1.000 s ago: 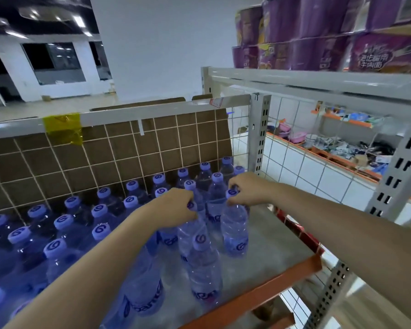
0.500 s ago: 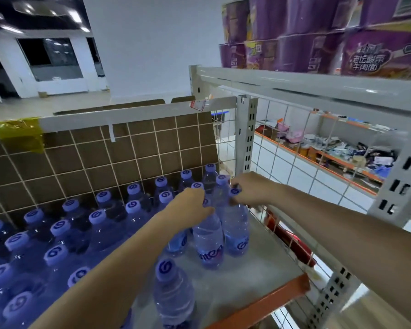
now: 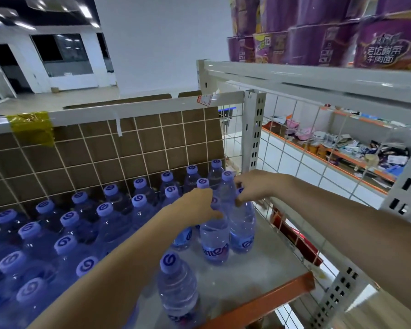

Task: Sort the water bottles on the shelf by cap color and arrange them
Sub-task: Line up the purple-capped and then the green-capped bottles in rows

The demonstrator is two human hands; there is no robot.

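1. We see our left hand [image 3: 196, 205] curled over the neck of a clear plastic water bottle with a lilac cap [image 3: 215, 236], gripping it.
2. Our right hand [image 3: 253, 187] pinches the neck of the adjacent clear bottle [image 3: 242, 224]; its cap is mostly hidden, so we cannot confirm the exact contact.
3. Both bottles stand upright, touching, near the right end of the grey shelf board with an orange front edge [image 3: 259, 276].
4. Rows of lilac-capped bottles [image 3: 64, 233] fill the shelf's left side.
5. One separate bottle [image 3: 177, 288] stands near the front edge.
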